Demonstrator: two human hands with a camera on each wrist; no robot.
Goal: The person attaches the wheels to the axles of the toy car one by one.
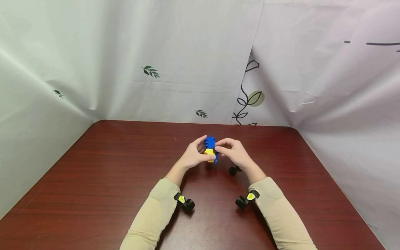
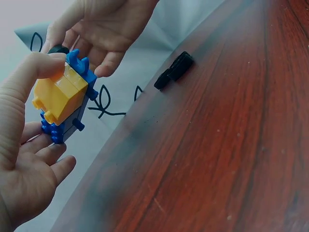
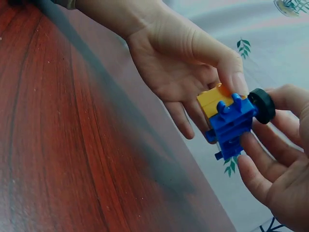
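Over the far middle of the table, my left hand (image 1: pixel 194 155) holds a small toy vehicle of blue and yellow plastic bricks, thumb on the yellow block (image 2: pixel 60 94) and fingers beneath. The blue base (image 3: pixel 234 125) carries two upturned hooks at one end and small pegs along its side. Between the fingers of my right hand (image 1: pixel 235 152) is a black wheel (image 3: pixel 262 105), pinched against the side of the blue base near the hooks. In the left wrist view most of that wheel is hidden behind my left thumb.
Loose black wheels (image 2: pixel 175 70) lie on the dark red wooden table (image 1: pixel 109 173), just nearer than my right hand in the head view. White cloth (image 1: pixel 187 52) with leaf prints hangs behind the table and on both sides.
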